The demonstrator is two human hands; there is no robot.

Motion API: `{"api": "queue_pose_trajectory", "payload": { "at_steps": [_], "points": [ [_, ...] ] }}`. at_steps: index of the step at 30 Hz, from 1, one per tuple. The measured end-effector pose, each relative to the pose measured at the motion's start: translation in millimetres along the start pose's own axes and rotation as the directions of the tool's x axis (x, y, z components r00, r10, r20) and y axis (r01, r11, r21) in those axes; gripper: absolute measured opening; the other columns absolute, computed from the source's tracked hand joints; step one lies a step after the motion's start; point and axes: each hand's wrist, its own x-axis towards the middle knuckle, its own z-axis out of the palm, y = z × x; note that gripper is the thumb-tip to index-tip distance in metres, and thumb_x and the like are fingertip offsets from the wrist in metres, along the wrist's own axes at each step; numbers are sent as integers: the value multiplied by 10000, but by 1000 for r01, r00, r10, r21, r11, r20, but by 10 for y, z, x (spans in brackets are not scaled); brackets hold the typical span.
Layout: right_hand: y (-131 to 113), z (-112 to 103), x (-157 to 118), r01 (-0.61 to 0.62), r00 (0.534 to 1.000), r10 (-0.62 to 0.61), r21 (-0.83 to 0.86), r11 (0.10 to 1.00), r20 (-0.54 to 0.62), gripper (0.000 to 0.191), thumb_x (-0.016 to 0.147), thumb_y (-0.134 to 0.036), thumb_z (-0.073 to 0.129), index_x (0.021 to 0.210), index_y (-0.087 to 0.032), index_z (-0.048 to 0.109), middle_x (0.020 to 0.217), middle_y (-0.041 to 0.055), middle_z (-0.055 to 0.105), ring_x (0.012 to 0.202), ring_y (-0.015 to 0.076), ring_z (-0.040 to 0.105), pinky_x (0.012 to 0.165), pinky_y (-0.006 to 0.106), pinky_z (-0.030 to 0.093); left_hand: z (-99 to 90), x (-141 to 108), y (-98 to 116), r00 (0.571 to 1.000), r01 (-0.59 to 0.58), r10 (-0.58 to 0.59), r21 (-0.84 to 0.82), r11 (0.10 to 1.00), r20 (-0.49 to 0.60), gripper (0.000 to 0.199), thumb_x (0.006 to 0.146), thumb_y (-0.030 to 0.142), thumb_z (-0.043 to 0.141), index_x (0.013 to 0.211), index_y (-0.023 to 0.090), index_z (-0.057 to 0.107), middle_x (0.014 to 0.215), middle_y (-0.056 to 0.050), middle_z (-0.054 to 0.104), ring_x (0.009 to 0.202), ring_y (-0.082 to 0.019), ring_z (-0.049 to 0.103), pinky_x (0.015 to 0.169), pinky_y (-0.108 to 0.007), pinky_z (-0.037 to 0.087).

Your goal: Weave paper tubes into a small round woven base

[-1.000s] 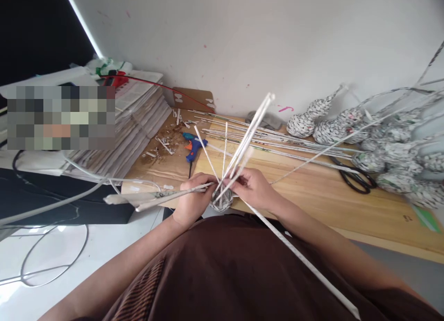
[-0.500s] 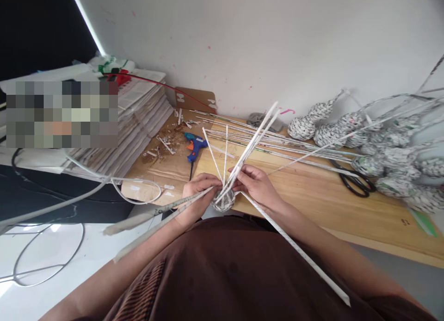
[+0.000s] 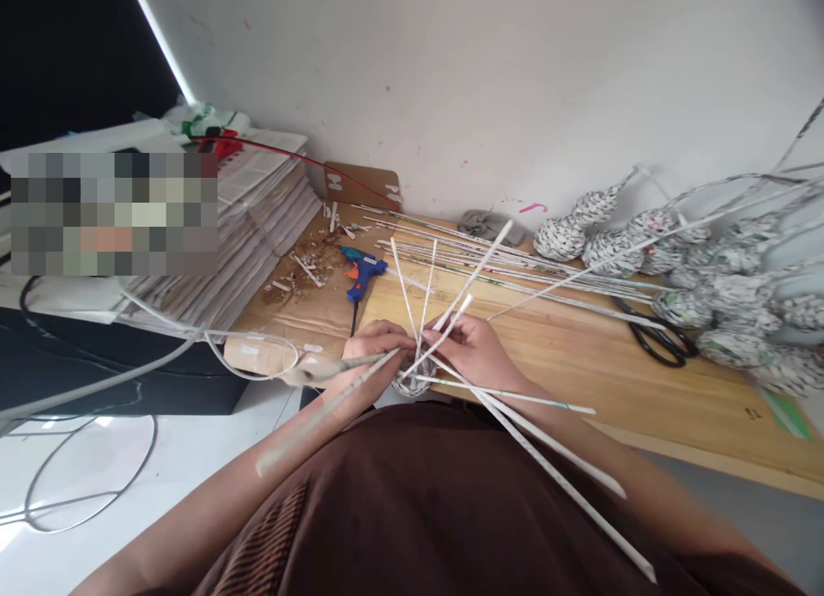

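Note:
A small round woven piece (image 3: 413, 381) of rolled newspaper is held between my hands, close to my body at the table's front edge. Several paper rods (image 3: 476, 274) fan out from it, up, left and to the lower right. My left hand (image 3: 372, 355) is closed around its left side, with rods crossing over the fingers. On the other side my right hand (image 3: 480, 349) pinches a paper rod near the weave's rim. The fingertips of both hands nearly meet, and the rods partly hide them.
A blue glue gun (image 3: 364, 272) lies behind my left hand among paper scraps. Loose paper rods (image 3: 515, 265) stretch across the wooden table (image 3: 547, 347) to black-handled scissors (image 3: 663, 338). Finished woven gourd shapes (image 3: 579, 227) are heaped at right. Stacked newspapers (image 3: 257, 209) stand at left.
Two rods that pointed up near my right hand now slant to the lower right across my right forearm. The remaining upright rods have spread apart. The rods over my left hand have shifted.

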Motion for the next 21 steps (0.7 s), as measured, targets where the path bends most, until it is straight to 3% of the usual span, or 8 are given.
{"api": "queue_pose_trajectory", "payload": {
  "at_steps": [4, 7, 9, 14, 21],
  "points": [
    [-39, -8, 17, 58, 998, -62, -119, 991, -28, 235, 739, -386, 773, 795, -171, 699, 736, 25, 713, 665, 162, 668, 642, 275, 531, -44, 41, -13, 989, -124, 116, 80, 989, 97, 188, 868, 141, 588, 815, 231, 745, 829, -32, 706, 799, -159, 651, 773, -266, 510],
    [-72, -2, 54, 57, 998, -54, -144, 988, 23, 205, 766, -364, 747, 782, -165, 702, 715, 28, 713, 649, 162, 667, 628, 270, 519, -66, 78, 10, 975, -162, 141, 116, 980, 169, 183, 866, 132, 572, 787, 212, 717, 787, -40, 694, 782, -172, 639, 743, -272, 494],
    [-90, 11, 64, 70, 997, -64, -140, 988, 49, 195, 787, -359, 727, 799, -165, 709, 732, 34, 725, 664, 165, 678, 638, 270, 523, -65, 94, 39, 981, -130, 107, 144, 981, 161, 162, 849, 121, 575, 765, 200, 690, 774, -43, 691, 774, -176, 641, 726, -268, 488],
    [-131, 56, 27, 134, 987, -127, -67, 989, 99, 213, 769, -367, 752, 855, -172, 737, 829, 48, 760, 793, 193, 722, 745, 297, 557, -45, 96, 114, 992, 89, -105, 191, 978, 75, 74, 797, 117, 601, 803, 183, 635, 702, -8, 672, 636, -148, 617, 605, -238, 455],
    [-133, 31, -27, 128, 966, -115, -43, 991, 230, 146, 800, -259, 714, 922, -180, 727, 861, 36, 757, 802, 181, 724, 766, 299, 572, -4, 75, 88, 993, 35, -45, 95, 995, 106, 123, 820, 154, 591, 736, 172, 679, 733, -38, 687, 683, -161, 650, 640, -249, 495]
  ]
}}
